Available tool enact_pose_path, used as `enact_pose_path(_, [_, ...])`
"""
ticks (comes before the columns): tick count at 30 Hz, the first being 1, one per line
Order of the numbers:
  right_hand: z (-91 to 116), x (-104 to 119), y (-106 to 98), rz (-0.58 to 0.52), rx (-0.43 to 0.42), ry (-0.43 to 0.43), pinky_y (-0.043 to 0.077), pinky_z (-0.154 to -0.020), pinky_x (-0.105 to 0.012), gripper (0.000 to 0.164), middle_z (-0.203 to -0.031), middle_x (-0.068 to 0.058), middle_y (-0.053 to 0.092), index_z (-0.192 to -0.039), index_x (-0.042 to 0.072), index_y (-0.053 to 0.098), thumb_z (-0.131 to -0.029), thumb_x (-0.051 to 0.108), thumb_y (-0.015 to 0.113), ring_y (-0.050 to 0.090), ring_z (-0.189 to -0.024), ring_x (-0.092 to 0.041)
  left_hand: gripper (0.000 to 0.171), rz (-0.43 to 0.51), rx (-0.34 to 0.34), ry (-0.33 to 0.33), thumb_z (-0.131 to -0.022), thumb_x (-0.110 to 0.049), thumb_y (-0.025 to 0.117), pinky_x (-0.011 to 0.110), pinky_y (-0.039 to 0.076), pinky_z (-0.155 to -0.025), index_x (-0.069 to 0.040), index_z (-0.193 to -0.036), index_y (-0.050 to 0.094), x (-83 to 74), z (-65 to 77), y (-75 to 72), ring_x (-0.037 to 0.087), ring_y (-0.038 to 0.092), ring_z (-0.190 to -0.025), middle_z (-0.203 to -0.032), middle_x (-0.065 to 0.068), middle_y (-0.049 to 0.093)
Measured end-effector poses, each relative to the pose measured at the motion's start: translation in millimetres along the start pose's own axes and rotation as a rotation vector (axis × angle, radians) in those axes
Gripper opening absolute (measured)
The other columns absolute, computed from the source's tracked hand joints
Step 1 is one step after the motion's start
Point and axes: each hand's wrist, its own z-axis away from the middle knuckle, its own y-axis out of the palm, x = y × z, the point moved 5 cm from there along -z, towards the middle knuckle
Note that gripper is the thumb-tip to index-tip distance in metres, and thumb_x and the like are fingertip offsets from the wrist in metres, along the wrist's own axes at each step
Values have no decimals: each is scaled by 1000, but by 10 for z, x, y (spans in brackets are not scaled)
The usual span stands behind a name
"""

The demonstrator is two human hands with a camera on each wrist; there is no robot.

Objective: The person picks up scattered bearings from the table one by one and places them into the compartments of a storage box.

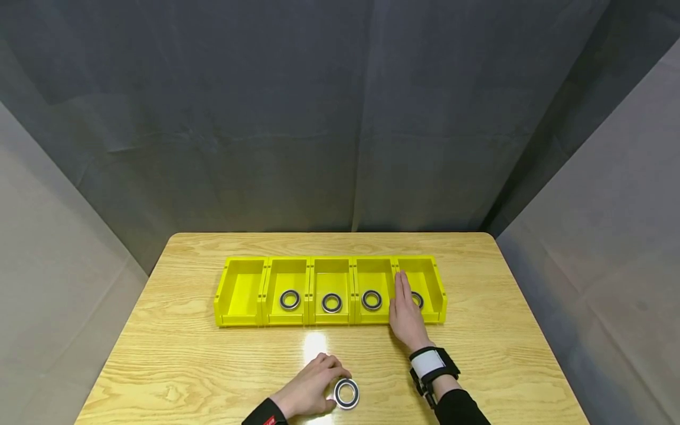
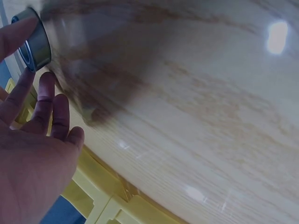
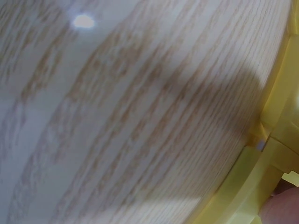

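My left hand pinches a ball bearing with a dark seal ring between thumb and forefinger, low over the front of the table. In the left wrist view the same bearing stands tilted on edge, and the other fingers of the left hand are spread apart from it. My right hand reaches over the divider between the two rightmost yellow bins, fingers straight. Partly hidden behind it, another bearing lies in the rightmost bin. The right wrist view catches only a bit of finger at the bin edge.
Several yellow bins stand joined in a row on the wooden table. The middle three hold one bearing each: left bearing, centre bearing, right bearing. Only bare yellow floor shows in the leftmost bin. Grey curtains surround the table.
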Motion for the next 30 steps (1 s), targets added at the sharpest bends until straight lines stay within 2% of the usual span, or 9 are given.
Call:
enact_pose_path(15, [9, -16, 10, 4, -1, 11, 33, -43, -21, 66, -168, -21, 14, -160, -1, 15, -103, 6, 48, 37, -49, -11, 51, 34, 12, -10, -74, -19, 83, 24, 47, -90, -24, -122, 68, 19, 10, 30, 5, 47, -103, -112, -11, 61])
enact_pose_path(30, [8, 0, 3, 6, -18, -15, 34, -43, -20, 66, -167, -22, 16, -159, -2, 17, -102, 4, 49, 36, -49, -10, 51, 56, 7, -19, -74, -18, 83, 24, 47, -90, -24, -122, 69, 30, 10, 49, 5, 48, -103, -113, -12, 63])
